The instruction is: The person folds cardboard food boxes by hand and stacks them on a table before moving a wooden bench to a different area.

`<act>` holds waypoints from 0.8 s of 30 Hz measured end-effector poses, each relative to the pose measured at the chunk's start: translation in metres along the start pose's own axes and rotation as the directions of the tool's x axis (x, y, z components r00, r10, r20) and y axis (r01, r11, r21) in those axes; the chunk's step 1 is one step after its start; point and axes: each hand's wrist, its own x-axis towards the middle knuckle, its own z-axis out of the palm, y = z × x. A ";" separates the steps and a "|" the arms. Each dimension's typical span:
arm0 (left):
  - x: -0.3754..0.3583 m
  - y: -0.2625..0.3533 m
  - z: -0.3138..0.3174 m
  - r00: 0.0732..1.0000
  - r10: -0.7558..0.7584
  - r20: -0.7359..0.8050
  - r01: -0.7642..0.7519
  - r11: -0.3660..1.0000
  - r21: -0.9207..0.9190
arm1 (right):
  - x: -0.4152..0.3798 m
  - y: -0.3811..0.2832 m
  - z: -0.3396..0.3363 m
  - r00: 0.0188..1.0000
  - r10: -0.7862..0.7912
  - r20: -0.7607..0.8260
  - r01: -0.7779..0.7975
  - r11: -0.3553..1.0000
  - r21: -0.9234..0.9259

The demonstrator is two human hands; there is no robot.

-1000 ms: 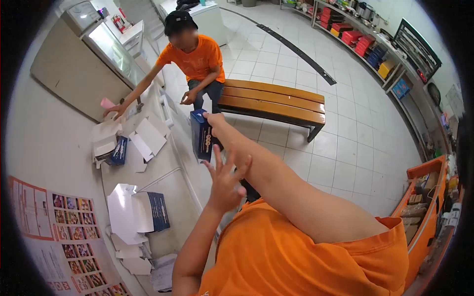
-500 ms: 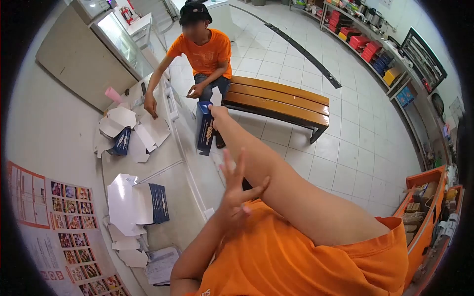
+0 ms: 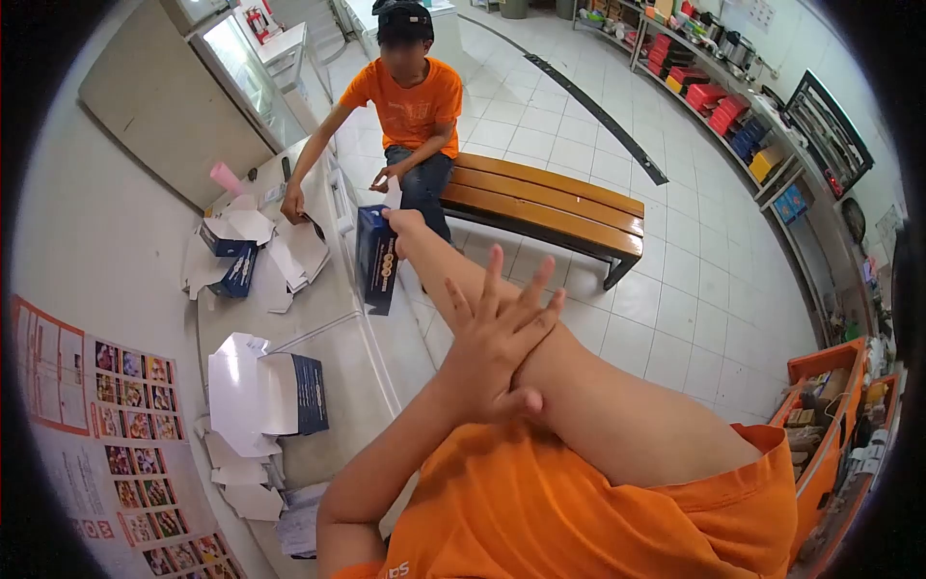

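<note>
Stretched far forward, my right hand (image 3: 403,227) grips a dark blue cardboard box (image 3: 376,265) by its upper edge. White and gold print shows on the box, and a white flap sticks up from its top. It hangs beside the edge of the white counter (image 3: 347,362). My left hand (image 3: 503,338) has its fingers spread wide and holds nothing. It lies against or just over my right forearm; contact is hard to tell. Closer on the counter stands an open white-and-blue box (image 3: 280,391). Farther along is a pile of boxes (image 3: 231,261), some partly unfolded.
A co-worker in an orange shirt (image 3: 415,101) sits on a wooden bench (image 3: 545,198), one hand on a flat carton (image 3: 299,256). A pink cup (image 3: 227,179) stands by the wall. An orange cart (image 3: 820,425) and loaded shelves (image 3: 719,106) line the right side.
My right hand and the blue box have moved slightly left, toward the counter. My left hand has risen and its fingers have spread. A dark-blue carton now shows on the far pile.
</note>
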 end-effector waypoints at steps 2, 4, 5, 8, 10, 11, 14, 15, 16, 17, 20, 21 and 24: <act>-0.026 -0.001 0.006 0.998 -0.032 -0.061 0.027 0.996 -0.084 | -0.009 -0.012 0.009 0.999 0.014 0.031 -0.015 1.000 0.020; -0.056 -0.007 0.012 0.992 -0.061 -0.106 0.042 0.984 -0.174 | -0.014 -0.025 0.010 0.999 0.024 0.038 -0.026 0.999 0.044; -0.071 -0.011 0.013 0.992 -0.092 -0.085 0.084 0.992 -0.092 | -0.021 -0.032 0.010 0.999 0.033 0.014 -0.034 0.997 0.073; -0.087 -0.011 0.003 0.988 -0.146 -0.050 0.146 0.989 -0.002 | -0.007 -0.029 0.011 0.999 0.049 0.009 -0.049 0.998 0.046; -0.089 -0.007 -0.004 0.986 -0.166 -0.030 0.167 0.986 0.011 | -0.002 -0.022 0.016 0.991 0.117 0.072 -0.123 0.988 0.089; -0.085 -0.008 -0.008 0.994 -0.103 -0.026 0.101 0.992 -0.071 | -0.001 -0.016 0.020 0.989 0.123 0.081 -0.130 0.988 0.084; -0.053 0.001 -0.011 0.998 -0.052 -0.023 0.044 0.962 -0.270 | -0.034 0.003 0.029 0.998 0.059 0.019 -0.058 0.997 -0.057; -0.039 0.003 -0.011 0.998 -0.056 -0.023 0.042 0.921 -0.388 | -0.032 0.012 0.032 0.999 0.048 0.015 -0.046 0.995 -0.083; -0.030 0.001 -0.012 0.998 -0.060 -0.031 0.043 0.922 -0.385 | -0.030 0.018 0.030 0.999 0.034 0.018 -0.031 0.993 -0.112; -0.022 -0.003 -0.014 0.996 -0.084 0.001 0.081 0.958 -0.274 | -0.029 0.024 0.026 1.000 0.018 0.018 -0.016 0.989 -0.144; 0.002 -0.027 -0.025 0.983 -0.168 0.071 0.171 0.985 -0.027 | -0.020 0.034 0.015 1.000 -0.022 0.020 0.026 0.975 -0.223; 0.008 -0.037 -0.027 0.970 -0.218 0.106 0.206 0.972 0.109 | -0.016 0.034 0.015 0.999 -0.043 0.027 0.049 0.965 -0.258; 0.016 -0.069 -0.024 0.947 -0.322 0.006 0.278 0.826 0.490 | -0.004 0.041 0.009 0.993 -0.107 0.045 0.116 0.924 -0.363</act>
